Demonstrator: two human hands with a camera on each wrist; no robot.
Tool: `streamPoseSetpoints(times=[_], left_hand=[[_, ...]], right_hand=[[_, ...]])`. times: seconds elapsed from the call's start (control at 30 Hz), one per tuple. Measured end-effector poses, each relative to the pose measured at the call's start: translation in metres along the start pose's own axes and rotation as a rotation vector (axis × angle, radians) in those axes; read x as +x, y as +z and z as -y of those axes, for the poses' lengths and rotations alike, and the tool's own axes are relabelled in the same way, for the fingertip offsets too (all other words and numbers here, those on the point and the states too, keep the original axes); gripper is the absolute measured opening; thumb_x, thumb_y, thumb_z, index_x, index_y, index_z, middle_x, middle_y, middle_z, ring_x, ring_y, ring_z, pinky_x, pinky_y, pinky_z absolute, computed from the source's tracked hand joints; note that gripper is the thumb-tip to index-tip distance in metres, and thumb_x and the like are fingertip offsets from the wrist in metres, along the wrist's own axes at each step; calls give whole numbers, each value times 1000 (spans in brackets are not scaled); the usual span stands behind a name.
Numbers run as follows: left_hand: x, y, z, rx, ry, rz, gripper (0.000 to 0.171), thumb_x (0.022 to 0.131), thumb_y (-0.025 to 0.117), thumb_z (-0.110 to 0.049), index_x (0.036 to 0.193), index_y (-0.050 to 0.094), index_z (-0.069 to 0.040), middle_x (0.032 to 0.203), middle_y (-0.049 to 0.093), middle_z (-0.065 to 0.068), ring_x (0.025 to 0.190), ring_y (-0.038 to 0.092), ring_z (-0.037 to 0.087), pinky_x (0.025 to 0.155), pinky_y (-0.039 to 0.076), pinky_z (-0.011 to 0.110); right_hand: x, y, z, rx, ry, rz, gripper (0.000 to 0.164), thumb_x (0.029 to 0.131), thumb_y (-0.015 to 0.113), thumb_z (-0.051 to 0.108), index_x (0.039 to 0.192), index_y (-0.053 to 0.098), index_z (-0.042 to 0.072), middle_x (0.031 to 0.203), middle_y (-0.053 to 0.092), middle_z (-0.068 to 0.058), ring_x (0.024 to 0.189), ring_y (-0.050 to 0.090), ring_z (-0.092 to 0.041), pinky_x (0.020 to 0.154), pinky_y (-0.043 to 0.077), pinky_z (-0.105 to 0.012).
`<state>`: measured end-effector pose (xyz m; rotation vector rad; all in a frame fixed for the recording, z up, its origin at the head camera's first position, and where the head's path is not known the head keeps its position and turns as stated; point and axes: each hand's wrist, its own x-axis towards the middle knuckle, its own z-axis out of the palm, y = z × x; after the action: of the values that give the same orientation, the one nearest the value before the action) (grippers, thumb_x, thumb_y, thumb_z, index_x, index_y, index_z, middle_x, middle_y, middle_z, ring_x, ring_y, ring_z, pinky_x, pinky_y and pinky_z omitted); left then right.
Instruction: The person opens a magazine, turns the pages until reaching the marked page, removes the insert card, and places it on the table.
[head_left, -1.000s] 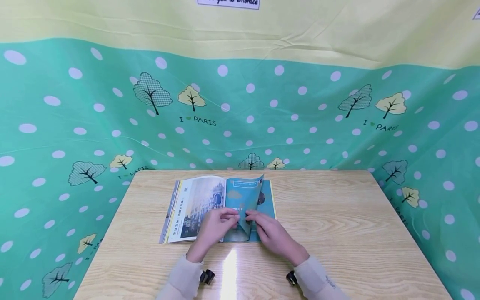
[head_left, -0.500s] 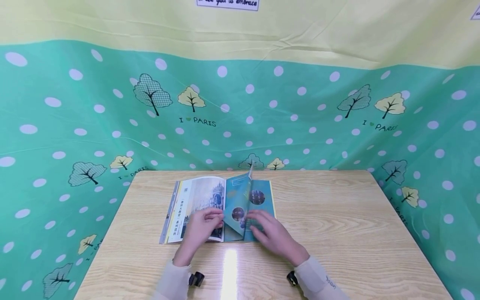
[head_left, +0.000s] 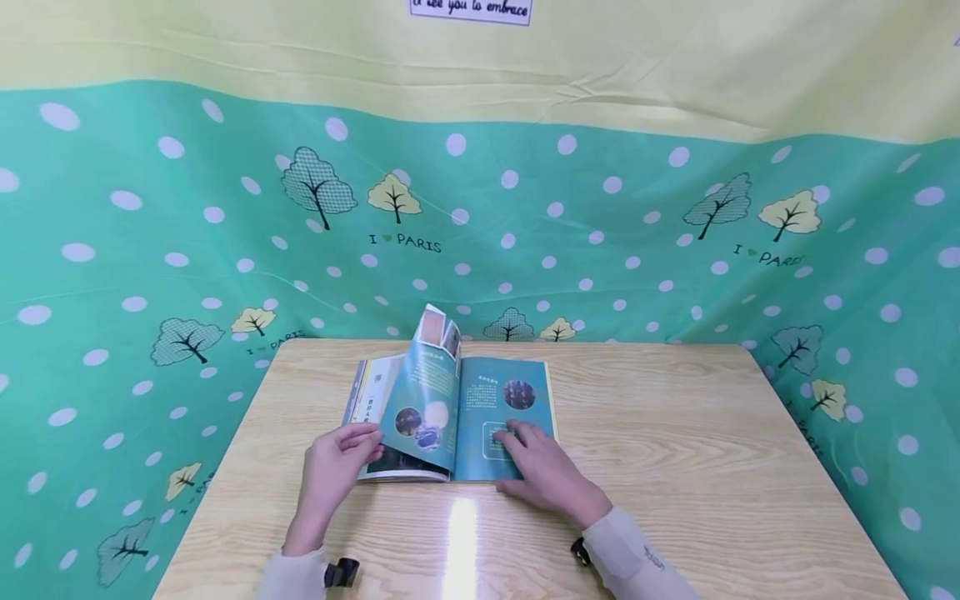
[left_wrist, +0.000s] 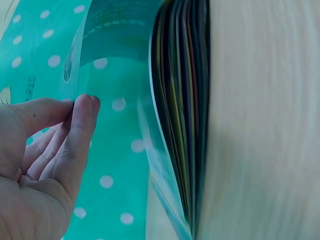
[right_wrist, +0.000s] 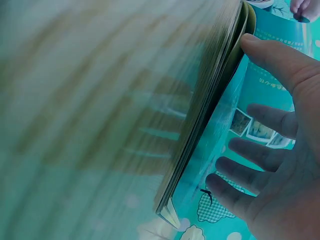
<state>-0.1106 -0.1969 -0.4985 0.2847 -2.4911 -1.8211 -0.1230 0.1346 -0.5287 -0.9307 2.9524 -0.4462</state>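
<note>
An open magazine (head_left: 495,454) with glossy blue pages lies on the table. My left hand (head_left: 333,471) pinches the outer edge of a single page (head_left: 435,383) between thumb and fingers. That page stands raised and curved over the left side, covering much of the white page beneath. In the left wrist view, the left hand (left_wrist: 50,155) grips the lifted page's edge, and the stacked page edges (left_wrist: 187,100) show beside it. My right hand (head_left: 547,467) is spread over the lower right page. In the right wrist view, the right thumb (right_wrist: 275,57) touches the magazine's bottom edge.
The magazine rests on a light wood-grain table (head_left: 675,433). A green dotted curtain (head_left: 600,217) hangs behind and along both sides. Black wrist devices sit at both cuffs, and a bright reflection lies on the table in front.
My left hand has moved left, carrying the page from the right side across the spine to the left. The right hand has stayed over the right page, its fingers now flatter.
</note>
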Motion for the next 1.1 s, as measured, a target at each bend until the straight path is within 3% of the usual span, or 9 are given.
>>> streamPoseSetpoints(times=[0.2, 0.5, 0.8, 1.1], left_hand=[[-5, -14, 7, 36, -33, -34, 21, 93, 71, -7, 111, 72, 3, 95, 74, 17, 80, 74, 24, 73, 62, 35], [-8, -30, 16, 73, -58, -69, 24, 94, 70, -9, 114, 70, 4, 98, 74, 16, 81, 74, 21, 72, 60, 24], [-10, -37, 23, 86, -60, -91, 24, 95, 70, -10, 114, 70, 5, 95, 75, 15, 79, 74, 20, 72, 61, 27], [-12, -37, 21, 87, -62, -91, 23, 95, 68, -8, 113, 69, 7, 94, 75, 16, 78, 74, 19, 70, 60, 25]], right_hand=[[1, 0, 0, -23, 9, 28, 69, 89, 73, 50, 143, 52, 12, 144, 49, -15, 131, 47, -33, 105, 44, -52], [1, 0, 0, -49, -43, 21, 45, 94, 69, 40, 130, 64, 13, 131, 61, -7, 121, 56, -28, 99, 49, -49], [9, 4, 5, -81, -16, 38, 73, 88, 72, 54, 143, 52, 12, 141, 51, -14, 127, 50, -33, 101, 47, -52], [16, 1, 12, -107, -52, 56, 71, 88, 71, 57, 141, 54, 14, 142, 50, -12, 129, 49, -32, 103, 47, -51]])
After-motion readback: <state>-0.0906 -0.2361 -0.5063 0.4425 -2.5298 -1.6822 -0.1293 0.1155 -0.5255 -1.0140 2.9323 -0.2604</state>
